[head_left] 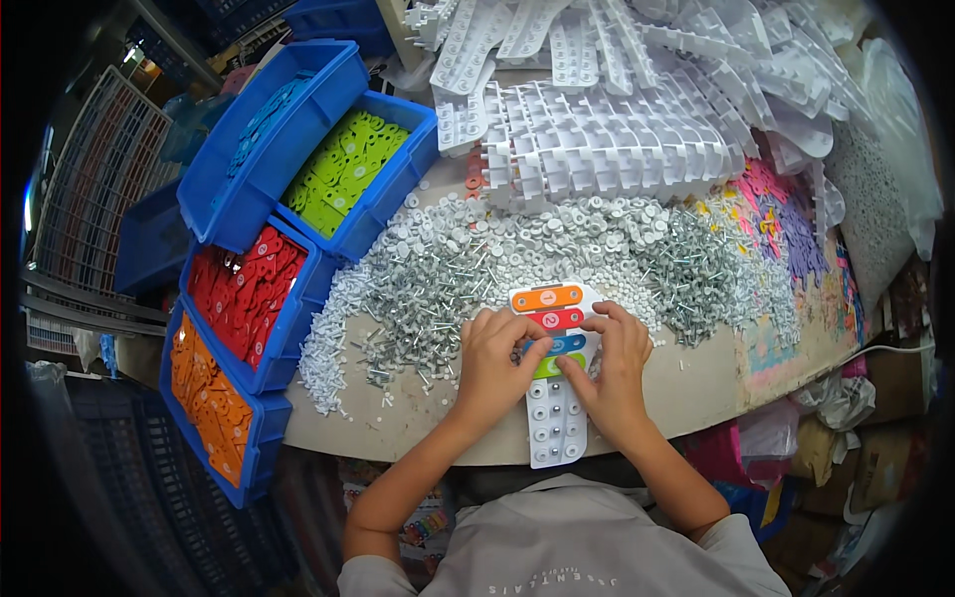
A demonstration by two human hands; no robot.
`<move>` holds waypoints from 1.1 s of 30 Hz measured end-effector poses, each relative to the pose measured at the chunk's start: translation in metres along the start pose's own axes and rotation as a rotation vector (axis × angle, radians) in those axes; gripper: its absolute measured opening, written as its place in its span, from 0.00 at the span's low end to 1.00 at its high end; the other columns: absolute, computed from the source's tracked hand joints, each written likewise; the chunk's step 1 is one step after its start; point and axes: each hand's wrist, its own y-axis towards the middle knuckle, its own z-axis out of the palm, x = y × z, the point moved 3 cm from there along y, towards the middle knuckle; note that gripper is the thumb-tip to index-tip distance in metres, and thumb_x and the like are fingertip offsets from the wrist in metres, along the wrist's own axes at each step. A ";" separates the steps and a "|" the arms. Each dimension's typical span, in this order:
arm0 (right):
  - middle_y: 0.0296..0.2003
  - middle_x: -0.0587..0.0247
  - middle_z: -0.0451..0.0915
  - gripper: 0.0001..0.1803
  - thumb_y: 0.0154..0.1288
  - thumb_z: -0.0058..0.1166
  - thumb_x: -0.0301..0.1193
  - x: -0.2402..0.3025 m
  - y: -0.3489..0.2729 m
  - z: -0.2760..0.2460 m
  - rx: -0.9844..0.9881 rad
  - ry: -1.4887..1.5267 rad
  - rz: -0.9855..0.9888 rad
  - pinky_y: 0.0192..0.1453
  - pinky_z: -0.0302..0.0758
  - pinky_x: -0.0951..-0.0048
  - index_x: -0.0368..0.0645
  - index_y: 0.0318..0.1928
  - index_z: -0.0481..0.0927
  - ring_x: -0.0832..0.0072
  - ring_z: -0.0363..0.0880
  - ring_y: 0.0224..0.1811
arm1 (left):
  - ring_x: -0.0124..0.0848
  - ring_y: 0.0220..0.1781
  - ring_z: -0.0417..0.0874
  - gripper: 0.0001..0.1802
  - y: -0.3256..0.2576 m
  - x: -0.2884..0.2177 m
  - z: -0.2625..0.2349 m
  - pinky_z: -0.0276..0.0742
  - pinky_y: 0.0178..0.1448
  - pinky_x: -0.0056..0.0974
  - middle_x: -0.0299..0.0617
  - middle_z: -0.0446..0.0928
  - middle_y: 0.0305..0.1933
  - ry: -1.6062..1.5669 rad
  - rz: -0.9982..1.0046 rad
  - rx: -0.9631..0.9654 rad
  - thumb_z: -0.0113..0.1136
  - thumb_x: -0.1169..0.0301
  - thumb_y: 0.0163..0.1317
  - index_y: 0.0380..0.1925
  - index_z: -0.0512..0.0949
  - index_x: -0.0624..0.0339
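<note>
The left hand [500, 360] is drawn in narrow, thumb and forefinger brought near each other at the left end of a blue strip [569, 343]; whether anything is pinched between them cannot be told. The right hand [615, 370] is held wider, its thumb laid at a green strip [548, 367] and its fingers set along the right edge of a white board [558, 428]; how firmly the board is gripped cannot be told. The board is placed below the centre of the frame, its lower end by the table's near edge.

Four strips are seen on it: orange [548, 298] uppermost, then red [557, 319], blue and green. The lower part is left uncovered, its round fittings exposed, so the work is judged about half done. Whether the green strip is fully seated is hidden by the thumbs.

Both forearms are brought in from the bottom of the frame, angled inward, with the wrists low over the table [458, 438]. Beyond, screws [686, 298] and white caps [597, 221] are heaped; more white boards [617, 139] are stacked at the top.
</note>
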 end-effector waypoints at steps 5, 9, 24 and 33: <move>0.60 0.52 0.69 0.28 0.54 0.70 0.30 -0.001 0.001 0.001 -0.001 0.010 -0.005 0.69 0.54 0.53 0.43 0.54 0.73 0.53 0.63 0.66 | 0.35 0.38 0.72 0.09 0.002 0.000 0.003 0.61 0.49 0.40 0.35 0.72 0.30 0.083 0.066 -0.094 0.71 0.70 0.54 0.27 0.78 0.54; 0.60 0.53 0.68 0.27 0.53 0.70 0.31 -0.002 0.000 0.004 0.010 -0.003 -0.005 0.69 0.54 0.53 0.44 0.53 0.73 0.54 0.63 0.65 | 0.35 0.38 0.72 0.11 0.002 0.003 0.003 0.61 0.49 0.41 0.35 0.72 0.31 0.089 0.012 -0.101 0.72 0.69 0.53 0.27 0.75 0.55; 0.56 0.55 0.71 0.17 0.59 0.67 0.32 0.009 -0.014 -0.008 -0.099 0.029 -0.156 0.64 0.54 0.53 0.44 0.47 0.78 0.56 0.65 0.61 | 0.50 0.38 0.86 0.12 0.159 0.090 -0.069 0.80 0.43 0.47 0.53 0.85 0.35 0.258 0.060 -0.298 0.62 0.67 0.65 0.38 0.84 0.68; 0.51 0.60 0.74 0.10 0.59 0.65 0.29 0.005 -0.018 -0.032 -0.153 -0.018 -0.148 0.61 0.58 0.57 0.46 0.40 0.80 0.57 0.68 0.57 | 0.49 0.40 0.88 0.24 0.214 0.112 -0.049 0.81 0.44 0.49 0.54 0.86 0.35 0.429 -0.304 -0.077 0.71 0.52 0.54 0.32 0.84 0.67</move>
